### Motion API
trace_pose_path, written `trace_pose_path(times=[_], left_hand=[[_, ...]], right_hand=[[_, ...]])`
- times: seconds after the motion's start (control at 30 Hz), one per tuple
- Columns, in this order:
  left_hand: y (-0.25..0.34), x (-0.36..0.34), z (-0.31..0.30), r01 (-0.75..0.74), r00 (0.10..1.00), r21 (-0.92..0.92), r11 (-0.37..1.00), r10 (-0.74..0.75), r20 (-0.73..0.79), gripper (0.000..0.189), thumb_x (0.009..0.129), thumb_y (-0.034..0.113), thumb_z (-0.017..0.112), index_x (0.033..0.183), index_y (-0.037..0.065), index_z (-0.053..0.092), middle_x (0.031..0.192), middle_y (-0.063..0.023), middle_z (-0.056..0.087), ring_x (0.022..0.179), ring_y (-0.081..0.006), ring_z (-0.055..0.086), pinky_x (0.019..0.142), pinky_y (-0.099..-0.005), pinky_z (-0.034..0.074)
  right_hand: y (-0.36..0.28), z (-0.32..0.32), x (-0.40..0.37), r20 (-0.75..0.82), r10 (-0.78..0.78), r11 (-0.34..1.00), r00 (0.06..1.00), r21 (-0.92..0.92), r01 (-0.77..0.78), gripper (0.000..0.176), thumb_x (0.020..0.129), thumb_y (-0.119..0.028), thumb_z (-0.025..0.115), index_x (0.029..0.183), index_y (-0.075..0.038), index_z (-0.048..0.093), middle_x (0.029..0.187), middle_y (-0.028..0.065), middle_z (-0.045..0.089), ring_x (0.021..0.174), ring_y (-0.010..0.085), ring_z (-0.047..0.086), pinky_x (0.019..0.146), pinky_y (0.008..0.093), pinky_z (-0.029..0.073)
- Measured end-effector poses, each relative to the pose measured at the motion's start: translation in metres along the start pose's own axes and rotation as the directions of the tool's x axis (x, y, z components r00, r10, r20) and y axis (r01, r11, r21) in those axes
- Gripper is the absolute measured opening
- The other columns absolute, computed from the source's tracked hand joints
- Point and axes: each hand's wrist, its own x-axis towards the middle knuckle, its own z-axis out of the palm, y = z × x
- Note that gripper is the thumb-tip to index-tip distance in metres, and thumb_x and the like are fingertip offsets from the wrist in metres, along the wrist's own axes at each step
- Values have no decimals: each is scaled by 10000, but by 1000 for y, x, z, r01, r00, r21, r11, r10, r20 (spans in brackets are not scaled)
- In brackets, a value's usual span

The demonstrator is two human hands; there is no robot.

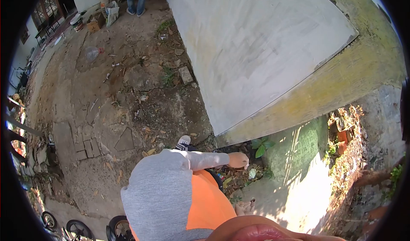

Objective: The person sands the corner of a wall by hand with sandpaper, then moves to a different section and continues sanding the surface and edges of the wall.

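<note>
My left hand [238, 160], at the end of a grey sleeve, reaches low over a strip of dry leaves and litter [232, 172] at the foot of the wall. Its fingers are closed, their tips pointing down at the debris; I cannot tell what is in them. A green leafy plant [262, 146] grows just beyond that hand, and a pale scrap [252, 173] lies beside it. Nearer to me, my right hand [245, 207] shows only in part, its fingers curled close above the concrete and the rest hidden below my face.
A large white-painted wall [265, 48] with a yellowed concrete ledge [299, 100] rises ahead. My striped shoe [184, 142] stands on cracked ground. A loose block [185, 75] lies along the wall. Farther off are a person's legs [137, 1], a cardboard box [95, 22] and a bucket [77, 22].
</note>
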Motion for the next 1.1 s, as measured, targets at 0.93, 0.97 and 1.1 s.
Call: trace_pose_path(times=[0.93, 0.97, 1.1], left_hand=[[74, -40, 14, -148, 988, 17, 989, 149, -37, 271, 749, 185, 573, 652, -20, 426, 599, -202, 395, 579, -387, 391, 585, -487, 341], [79, -43, 13, -110, 994, -8, 994, 110, 2, 267, 746, 188, 574, 656, -19, 432, 609, -205, 405, 597, -395, 391, 596, -489, 342], [62, -41, 30, -210, 977, 36, 977, 211, -33, 277, 756, 200, 584, 665, -20, 443, 616, -206, 404, 604, -396, 390, 604, -492, 340]], right_hand=[[-6, 2, -17, -122, 138, 978, 983, 170, -116, 161, 875, -210, 702, 1033, -194, 722, 829, -99, 670, 703, 74, 621, 681, 343, 414], [-7, -2, -13, -104, 143, 979, 984, 162, -125, 164, 876, -204, 700, 1036, -190, 727, 815, -94, 668, 697, 80, 623, 669, 337, 413], [-7, -12, -6, -124, 171, 968, 977, 204, -144, 181, 873, -190, 698, 1050, -172, 732, 774, -74, 659, 684, 100, 628, 647, 325, 408]])
